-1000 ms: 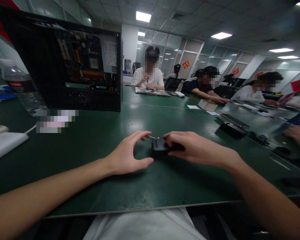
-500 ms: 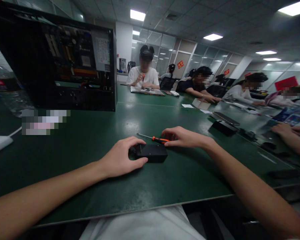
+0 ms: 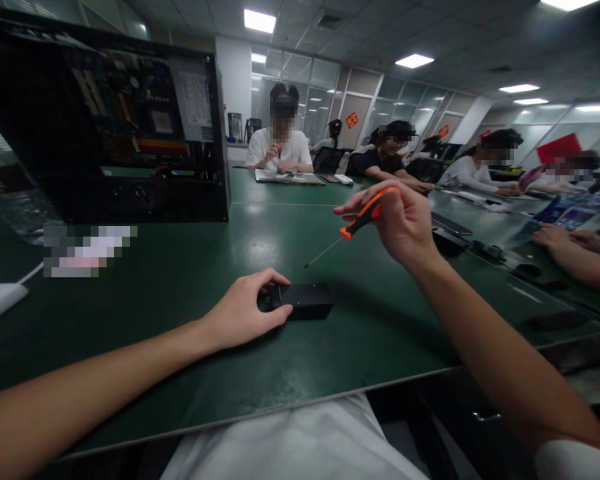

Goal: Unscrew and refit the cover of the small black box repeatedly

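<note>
Black rectangular box (image 3: 311,303): near middle, on green flat tabletop (image 3: 260,373)
Slim orange-and-black screwdriver (image 3: 363,216): in right hand (image 3: 407,223), above tabletop
Black metal computer case (image 3: 190,205): far left
Clear plastic bottle (image 3: 17,200): left, before case

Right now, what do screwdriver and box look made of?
Screwdriver: grey shaft, likely metal by slight sheen; smooth orange-and-black handle, likely plastic or rubber by two-tone look. Box: dull black faces, plastic or painted metal.
</note>
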`<state>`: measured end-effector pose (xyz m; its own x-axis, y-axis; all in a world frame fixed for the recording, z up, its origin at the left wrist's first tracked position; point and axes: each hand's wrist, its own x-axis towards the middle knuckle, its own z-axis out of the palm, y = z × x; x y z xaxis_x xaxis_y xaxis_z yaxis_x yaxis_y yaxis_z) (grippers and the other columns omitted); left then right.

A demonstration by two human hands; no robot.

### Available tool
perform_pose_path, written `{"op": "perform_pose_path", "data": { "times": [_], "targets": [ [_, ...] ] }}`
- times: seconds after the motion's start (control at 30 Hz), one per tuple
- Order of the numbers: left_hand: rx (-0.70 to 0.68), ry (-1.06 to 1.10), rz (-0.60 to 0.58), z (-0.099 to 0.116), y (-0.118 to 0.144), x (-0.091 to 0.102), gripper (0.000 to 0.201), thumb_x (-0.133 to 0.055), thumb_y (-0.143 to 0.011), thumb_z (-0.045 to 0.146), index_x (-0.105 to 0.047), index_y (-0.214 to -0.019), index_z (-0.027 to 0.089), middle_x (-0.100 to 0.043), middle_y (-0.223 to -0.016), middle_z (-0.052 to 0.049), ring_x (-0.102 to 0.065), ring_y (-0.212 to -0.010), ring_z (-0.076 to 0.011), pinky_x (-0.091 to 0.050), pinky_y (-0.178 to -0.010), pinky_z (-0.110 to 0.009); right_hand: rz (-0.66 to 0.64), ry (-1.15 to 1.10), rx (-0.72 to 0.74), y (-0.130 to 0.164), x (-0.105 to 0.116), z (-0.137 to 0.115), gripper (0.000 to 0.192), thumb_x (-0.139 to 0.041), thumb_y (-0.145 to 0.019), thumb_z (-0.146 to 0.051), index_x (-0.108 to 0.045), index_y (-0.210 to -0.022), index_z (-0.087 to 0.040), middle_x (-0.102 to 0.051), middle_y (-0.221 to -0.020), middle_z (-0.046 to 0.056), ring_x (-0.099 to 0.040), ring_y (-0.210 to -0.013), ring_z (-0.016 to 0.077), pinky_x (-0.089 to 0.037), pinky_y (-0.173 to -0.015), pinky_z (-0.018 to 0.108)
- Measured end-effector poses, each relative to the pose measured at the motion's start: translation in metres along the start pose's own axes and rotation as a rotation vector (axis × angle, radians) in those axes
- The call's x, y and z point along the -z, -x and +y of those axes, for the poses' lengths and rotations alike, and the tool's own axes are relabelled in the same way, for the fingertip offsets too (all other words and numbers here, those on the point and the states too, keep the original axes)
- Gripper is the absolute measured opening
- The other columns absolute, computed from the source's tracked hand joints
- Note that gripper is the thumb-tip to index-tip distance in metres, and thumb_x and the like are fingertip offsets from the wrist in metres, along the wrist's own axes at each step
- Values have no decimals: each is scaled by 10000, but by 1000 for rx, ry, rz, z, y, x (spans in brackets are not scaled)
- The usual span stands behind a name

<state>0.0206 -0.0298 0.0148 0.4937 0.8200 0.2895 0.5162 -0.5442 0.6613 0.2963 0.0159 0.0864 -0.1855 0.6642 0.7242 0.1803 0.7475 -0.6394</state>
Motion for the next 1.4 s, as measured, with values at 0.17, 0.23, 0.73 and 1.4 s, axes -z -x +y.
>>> {"op": "perform_pose_path", "data": {
  "times": [0.17,0.23,0.73,1.4],
  "targets": [
    [0,-2,3,0,3,1,332,-703,-827,368,-693,-1112,197,-759,-1002,-49,-705,-887,-233,-538,-797,-340,-1,-131,-9,-19,-10,-21,354,-643,-899,-576,-511,-846,-252,-580,-658,-40,-632,-582,147,-560,-537,303],
    [-1,0,3,0,3,1,335,-706,-826,369,-701,-1114,199,-764,-1004,-46,-708,-886,-232,-537,-791,-335,33,-195,21,-22,-21,-26,337,-630,-907,-537,-488,-791,-254,-504,-583,-61,-526,-457,117,-480,-426,270],
    [-1,-9,18,-1,1,1,332,-721,-802,344,-724,-1099,196,-766,-965,-36,-699,-844,-217,-526,-759,-321,169,21,2,12,-59,-18,467,-473,-919,-706,-414,-768,-268,-405,-524,-47,-417,-378,120,-293,-346,273],
    [23,44,0,0,2,3,328,-736,-813,347,-733,-1101,193,-767,-993,-34,-703,-881,-223,-521,-790,-333,380,-149,278,1,-49,-47,298,-515,-979,-368,-499,-703,-256,-396,-506,-48,-390,-369,105,-327,-352,268]
  ]
}}
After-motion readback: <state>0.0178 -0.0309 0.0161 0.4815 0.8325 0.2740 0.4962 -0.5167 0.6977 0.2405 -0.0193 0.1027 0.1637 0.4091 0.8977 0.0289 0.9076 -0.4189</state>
